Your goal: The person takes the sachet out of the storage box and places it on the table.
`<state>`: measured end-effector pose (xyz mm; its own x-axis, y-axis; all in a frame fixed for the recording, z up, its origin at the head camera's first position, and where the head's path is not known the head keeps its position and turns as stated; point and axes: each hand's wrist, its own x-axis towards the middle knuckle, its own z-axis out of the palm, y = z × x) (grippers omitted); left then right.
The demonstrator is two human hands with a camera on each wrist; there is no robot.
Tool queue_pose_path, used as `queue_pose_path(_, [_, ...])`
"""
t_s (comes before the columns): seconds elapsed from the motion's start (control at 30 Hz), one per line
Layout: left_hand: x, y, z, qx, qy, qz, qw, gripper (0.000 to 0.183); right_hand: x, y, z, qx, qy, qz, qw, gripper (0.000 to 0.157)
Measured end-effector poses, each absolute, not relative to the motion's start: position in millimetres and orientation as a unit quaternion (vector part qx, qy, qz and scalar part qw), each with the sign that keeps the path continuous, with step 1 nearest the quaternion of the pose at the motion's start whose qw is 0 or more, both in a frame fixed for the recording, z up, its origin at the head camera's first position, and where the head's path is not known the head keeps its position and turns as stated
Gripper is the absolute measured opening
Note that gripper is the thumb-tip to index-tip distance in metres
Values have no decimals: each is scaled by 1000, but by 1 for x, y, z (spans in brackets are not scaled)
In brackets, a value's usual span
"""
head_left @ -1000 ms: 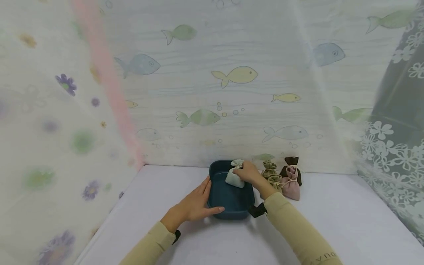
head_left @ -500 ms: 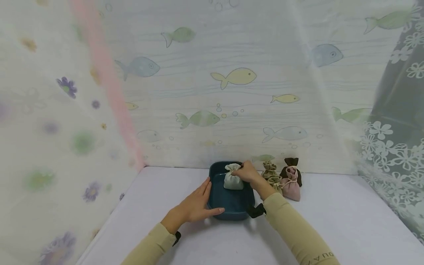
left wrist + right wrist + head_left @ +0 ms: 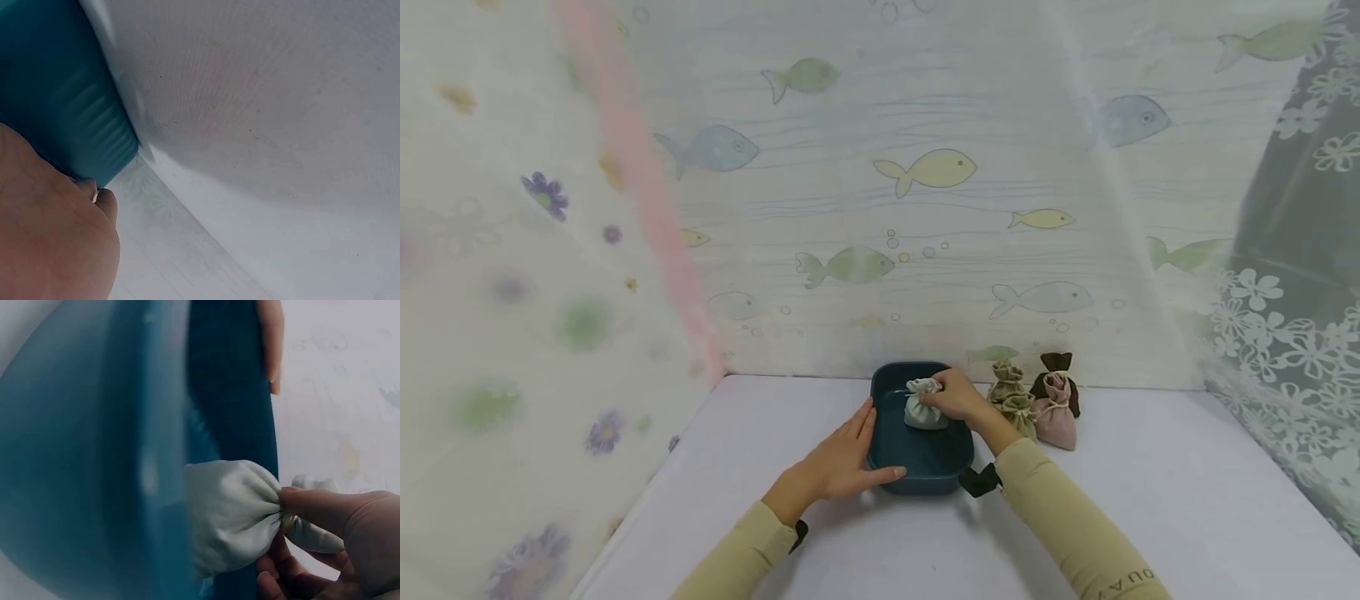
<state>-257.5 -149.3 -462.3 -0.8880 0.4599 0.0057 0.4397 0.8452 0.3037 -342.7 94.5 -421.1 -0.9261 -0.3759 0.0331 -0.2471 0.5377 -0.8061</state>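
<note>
A pale mint drawstring pouch (image 3: 922, 416) is inside a dark teal rectangular bin (image 3: 917, 483), toward its back. My right hand (image 3: 961, 397) pinches the pouch at its tied neck; the right wrist view shows thumb and fingers around the gathered cloth of the pouch (image 3: 231, 515). Whether the pouch touches the bin's floor I cannot tell. Along the bin's left side lies my left hand (image 3: 835, 465), fingers straight against the wall and thumb by the front rim. In the left wrist view, the fingertips of the left hand (image 3: 53, 231) are mostly hidden beside the ribbed bin wall (image 3: 75, 94).
Right of the bin stand two olive pouches (image 3: 1017, 410), a dusty pink pouch (image 3: 1056, 423) and a dark brown pouch (image 3: 1057, 362) behind the pink one. A white cloth covers the table (image 3: 1135, 492). A fish-print curtain (image 3: 820, 333) hangs at the table's back edge.
My right hand has shifted slightly left and lowered the mint pouch within the bin. The left hand stays along the bin's side.
</note>
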Motion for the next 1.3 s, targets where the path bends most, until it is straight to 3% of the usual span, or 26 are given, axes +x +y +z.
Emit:
queue_pose_path(0.1, [-258, -150, -463, 232, 961, 149, 33, 121, -343, 95, -420, -196, 882, -425, 60, 29])
queue_pose_path(0.23, [-259, -151, -463, 235, 959, 154, 32, 120, -339, 97, -413, -194, 899, -391, 40, 18])
queue_pose_path(0.4, [-260, -153, -460, 235, 959, 153, 31, 121, -334, 107, -397, -210, 897, -389, 20, 29])
queue_pose_path(0.8, [-261, -153, -456, 231, 960, 156, 27, 119, -298, 148, -342, -262, 885, -385, -7, 25])
queue_pose_path(1.17, [-258, -152, -462, 228, 961, 150, 35, 123, -265, 210, -375, -239, 902, -359, 4, 17])
queue_pose_path(1.3, [-258, -149, -462, 230, 961, 151, 34, 123, -260, 231, -382, -224, 909, -352, 4, 21])
